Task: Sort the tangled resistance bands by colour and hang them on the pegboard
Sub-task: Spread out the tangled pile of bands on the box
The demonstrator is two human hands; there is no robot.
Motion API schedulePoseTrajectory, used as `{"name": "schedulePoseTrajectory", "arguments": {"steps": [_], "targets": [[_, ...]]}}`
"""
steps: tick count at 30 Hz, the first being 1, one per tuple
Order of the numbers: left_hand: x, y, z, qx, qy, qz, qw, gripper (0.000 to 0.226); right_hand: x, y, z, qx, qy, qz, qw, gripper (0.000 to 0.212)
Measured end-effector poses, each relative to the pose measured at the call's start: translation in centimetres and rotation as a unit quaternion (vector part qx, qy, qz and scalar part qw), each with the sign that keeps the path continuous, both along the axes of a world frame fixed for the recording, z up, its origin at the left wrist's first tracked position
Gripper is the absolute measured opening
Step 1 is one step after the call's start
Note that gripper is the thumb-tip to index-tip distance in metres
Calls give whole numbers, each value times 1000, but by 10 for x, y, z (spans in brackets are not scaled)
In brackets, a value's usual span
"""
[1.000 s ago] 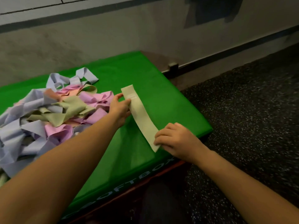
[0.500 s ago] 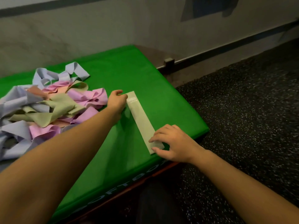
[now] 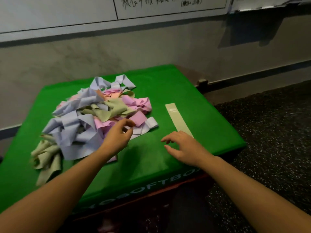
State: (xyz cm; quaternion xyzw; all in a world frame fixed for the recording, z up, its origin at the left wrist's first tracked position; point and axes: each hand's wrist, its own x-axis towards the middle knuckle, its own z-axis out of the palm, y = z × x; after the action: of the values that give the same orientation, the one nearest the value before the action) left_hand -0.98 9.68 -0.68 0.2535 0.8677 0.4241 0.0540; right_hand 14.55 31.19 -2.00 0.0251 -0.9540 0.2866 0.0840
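Observation:
A tangled pile of resistance bands (image 3: 87,118) in lavender, pink, peach and olive green lies on the left half of the green soft box (image 3: 176,84). One olive-green band (image 3: 176,117) lies flat and straight on its own at the right of the box. My left hand (image 3: 121,135) hovers at the pile's near right edge, fingers loosely curved, holding nothing. My right hand (image 3: 183,147) is over the box with fingers spread, just at the near end of the flat green band, gripping nothing.
The soft box stands against a grey wall (image 3: 151,51) with a whiteboard (image 3: 117,7) above. Dark speckled rubber floor (image 3: 269,132) runs along the right. No pegboard is in view.
Both hands have let go of the flat green band, which now lies alone. My left hand moved left to the pile's edge; my right hand drew back toward me. The camera tilted up.

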Motion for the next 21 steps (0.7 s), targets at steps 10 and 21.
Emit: {"name": "schedulePoseTrajectory", "arguments": {"steps": [10,21], "targets": [[-4,-127,-20,-56,109,61,991,28,-55,-74,7,14,-44,45,998,25],[-29,-167,-24,-126,297,42,946,21,-141,-133,24,-32,-29,57,997,32]]}}
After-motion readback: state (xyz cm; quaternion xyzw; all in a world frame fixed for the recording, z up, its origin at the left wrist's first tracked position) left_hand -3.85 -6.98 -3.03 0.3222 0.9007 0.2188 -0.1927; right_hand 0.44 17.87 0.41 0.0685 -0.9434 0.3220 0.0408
